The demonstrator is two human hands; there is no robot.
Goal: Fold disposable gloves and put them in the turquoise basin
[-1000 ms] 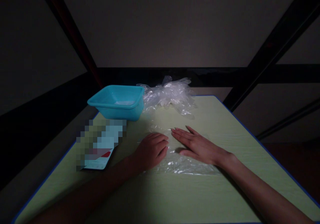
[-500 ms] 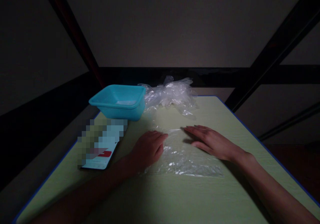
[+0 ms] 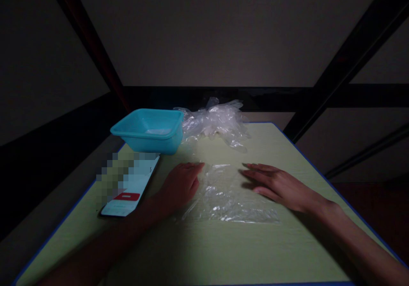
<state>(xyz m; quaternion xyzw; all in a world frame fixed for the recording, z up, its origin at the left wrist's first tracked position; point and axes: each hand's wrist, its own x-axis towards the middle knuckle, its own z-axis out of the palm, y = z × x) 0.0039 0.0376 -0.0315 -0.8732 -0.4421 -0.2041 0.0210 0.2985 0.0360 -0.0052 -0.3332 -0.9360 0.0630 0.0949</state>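
A thin, clear plastic sheet [image 3: 228, 194] lies spread and wrinkled on the table in front of me; whether it is a bag or a glove I cannot tell. At its left edge my left hand [image 3: 182, 183] rests palm down, fingers together and partly foreshortened, the fingertips by the plastic. Just off the right side, my right hand [image 3: 271, 181] is open, with its fingers stretched toward the sheet and the thumb apart. Farther back sits a crumpled heap of clear disposable plastic gloves [image 3: 220, 122].
A turquoise plastic basin [image 3: 148, 143] stands at the back left, with something pale inside. Nearer me, left of my left hand, lies a phone [image 3: 131, 196] with a lit screen, partly blurred out. The pale green table [image 3: 243, 252] has a blue edge; a wall rises behind it.
My right hand has shifted slightly right, away from the sheet, and its fingers have spread a little. My left hand has drawn slightly left. The view has moved a little.
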